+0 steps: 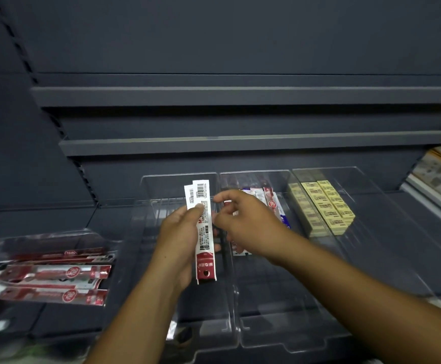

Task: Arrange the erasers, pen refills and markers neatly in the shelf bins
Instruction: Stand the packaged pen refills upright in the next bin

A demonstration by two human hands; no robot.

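My left hand [180,240] grips two red-and-white pen refill packs [203,227] upright over the left clear bin [145,195], barcode ends up. My right hand [245,222] hovers just right of them with curled fingers, its fingertips at the packs' edge; I cannot tell whether it pinches them. More refill packs [273,203] lie in the middle bin [256,176], partly hidden by my right hand. Yellow erasers [324,206] stand in neat rows in the right bin [358,185].
Several red pen packs [56,274] lie in a clear tray [56,236] at the left on the dark shelf. Grey shelves [240,95] rise behind. Printed paper goods [440,169] sit at the far right.
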